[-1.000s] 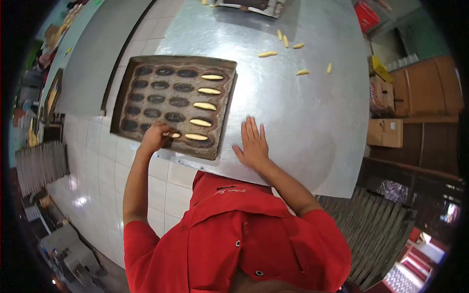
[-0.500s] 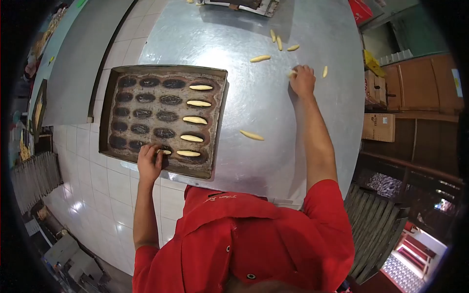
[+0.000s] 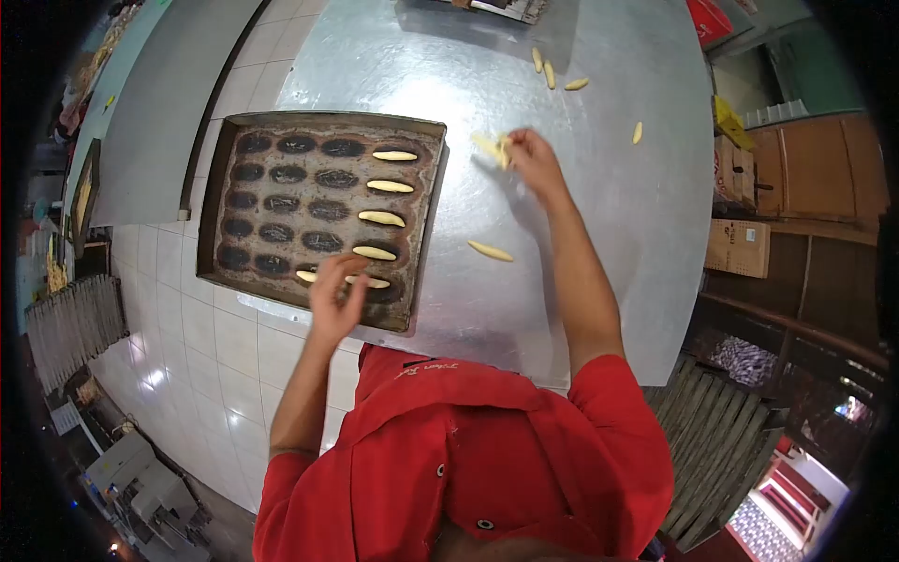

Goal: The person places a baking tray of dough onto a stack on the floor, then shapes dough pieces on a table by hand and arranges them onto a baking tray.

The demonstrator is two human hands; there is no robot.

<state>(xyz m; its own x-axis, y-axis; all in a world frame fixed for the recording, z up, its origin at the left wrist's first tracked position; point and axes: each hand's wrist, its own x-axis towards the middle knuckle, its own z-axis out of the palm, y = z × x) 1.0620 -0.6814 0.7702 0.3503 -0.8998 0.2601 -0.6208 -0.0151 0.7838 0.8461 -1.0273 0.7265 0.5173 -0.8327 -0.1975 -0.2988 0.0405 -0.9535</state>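
My left hand (image 3: 337, 295) hovers over the near edge of the dark baking tray (image 3: 426, 225), its fingers apart and nothing in them. Beneath it lie two pale dough sticks, partly covered by the fingers. More dough sticks, such as this dough stick (image 3: 382, 218), form a column along the tray's right side. My right hand (image 3: 534, 161) is above the metal table (image 3: 599, 244), right of the tray, its fingers closed on pale dough pieces (image 3: 492, 150) blurred by motion. A single dough stick (image 3: 490, 251) rests on the table below that hand.
Several loose dough sticks (image 3: 550, 75) lie at the table's far right. A dark object (image 3: 510, 7) stands at the far edge. Cardboard boxes (image 3: 738, 248) are on the right, and a grey surface (image 3: 187, 103) is at the left beyond the tiled floor.
My right hand went to the far dough sticks and has come back left with dough. My left hand has lifted off a stick in the tray and opened. One stick now lies mid-table.
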